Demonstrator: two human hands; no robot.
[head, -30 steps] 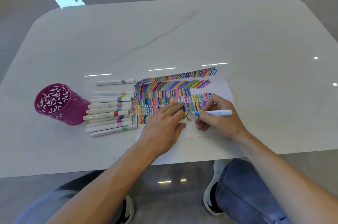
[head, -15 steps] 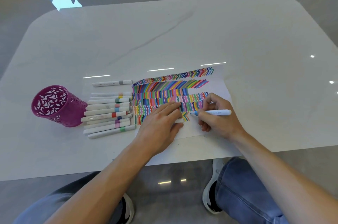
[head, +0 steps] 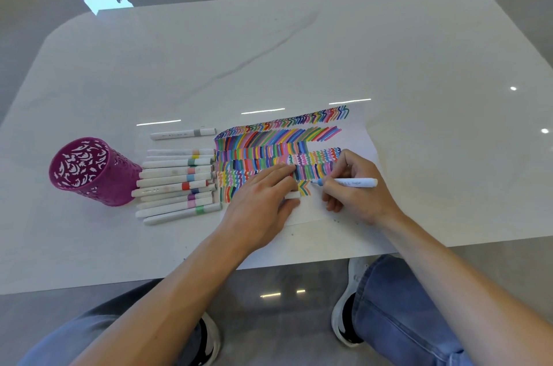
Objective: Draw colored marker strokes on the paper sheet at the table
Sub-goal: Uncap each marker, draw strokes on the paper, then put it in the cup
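A white paper sheet (head: 356, 141) lies on the table, covered with rows of colored strokes (head: 278, 141). My left hand (head: 263, 201) rests flat on the sheet with straight fingers, pressing it down. A small white marker cap (head: 292, 195) peeks out between its thumb and forefinger. My right hand (head: 356, 195) grips a white marker with a light blue tip (head: 353, 182). The tip touches the paper just right of yellow and orange chevrons (head: 304, 187) in the lowest row.
A row of several white markers with colored bands (head: 176, 183) lies left of the sheet, and a single grey-banded marker (head: 182, 133) sits above them. A magenta perforated pen cup (head: 89, 171) stands at the far left. The white table's near edge (head: 119, 279) runs above my knees.
The right hand with the marker has shifted slightly to the right along the lowest row. The left hand still rests on the sheet.
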